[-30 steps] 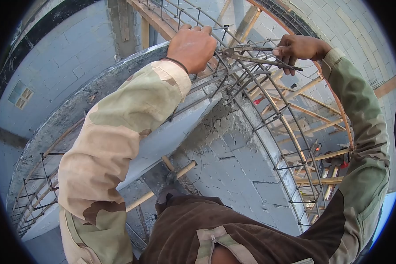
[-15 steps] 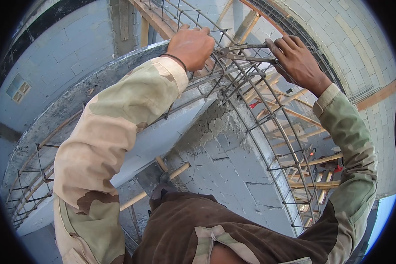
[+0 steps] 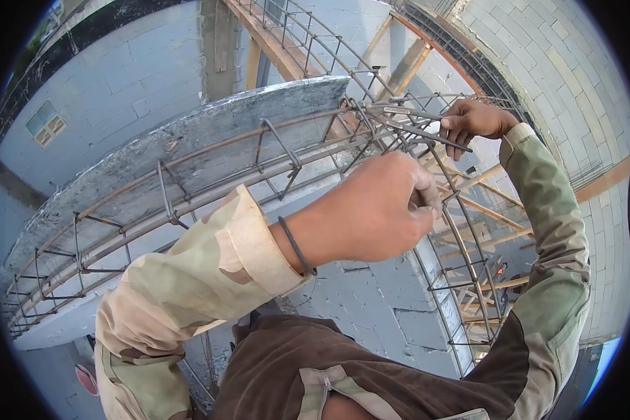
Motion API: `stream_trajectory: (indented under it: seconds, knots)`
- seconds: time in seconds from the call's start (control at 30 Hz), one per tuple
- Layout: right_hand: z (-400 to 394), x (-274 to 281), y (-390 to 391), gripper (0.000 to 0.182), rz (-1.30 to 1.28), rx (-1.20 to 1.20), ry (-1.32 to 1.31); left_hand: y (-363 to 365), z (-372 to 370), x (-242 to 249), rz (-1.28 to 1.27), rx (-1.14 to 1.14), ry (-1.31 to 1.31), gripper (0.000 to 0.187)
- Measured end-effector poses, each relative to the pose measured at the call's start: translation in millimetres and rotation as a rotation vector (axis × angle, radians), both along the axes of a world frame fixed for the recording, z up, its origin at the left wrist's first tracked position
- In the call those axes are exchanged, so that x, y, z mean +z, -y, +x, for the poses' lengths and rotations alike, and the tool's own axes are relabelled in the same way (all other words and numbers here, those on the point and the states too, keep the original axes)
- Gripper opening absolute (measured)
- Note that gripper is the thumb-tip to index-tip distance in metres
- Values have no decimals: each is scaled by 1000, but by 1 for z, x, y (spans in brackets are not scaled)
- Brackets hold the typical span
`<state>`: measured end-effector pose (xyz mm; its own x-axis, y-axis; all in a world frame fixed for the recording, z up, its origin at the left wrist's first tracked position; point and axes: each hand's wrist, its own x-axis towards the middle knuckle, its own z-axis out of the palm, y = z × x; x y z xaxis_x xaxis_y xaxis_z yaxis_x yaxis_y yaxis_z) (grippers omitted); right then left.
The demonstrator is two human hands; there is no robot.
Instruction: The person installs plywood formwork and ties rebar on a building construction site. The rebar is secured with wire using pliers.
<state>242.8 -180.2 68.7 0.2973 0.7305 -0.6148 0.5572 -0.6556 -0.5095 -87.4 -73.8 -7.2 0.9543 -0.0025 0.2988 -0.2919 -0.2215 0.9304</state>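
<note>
My left hand is closed in front of my chest, its fingers curled, and what they hold, if anything, is too small to make out. Above and to the right, my right hand has its fingers on one handle of the metal pincers. The jaws of the pincers lie at the rebar joint, where several bars and stirrups cross. A long rebar cage runs left from this joint, and another rebar cage runs down to the right.
A curved grey form board stands along the left cage. Block walls rise behind. Wooden props show below the right cage. A reddish plank lies at the top.
My left hand has come away from the joint, down and toward me. My right hand has shifted slightly lower with the pincers. The view has turned a little.
</note>
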Motion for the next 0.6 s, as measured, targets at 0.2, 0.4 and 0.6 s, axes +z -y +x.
stream_trajectory:
  seconds: [0.2,0.4,0.6]
  knots:
    - [-38,11,-6,50,-45,121,342,46,27,-125,-727,-191,-77,32]
    - [-47,-3,7,50,201,380,990,77,121,-88,-1536,-230,83,73]
    - [-65,-9,27,67,408,770,1472,72,185,-71,-1878,-126,192,61]
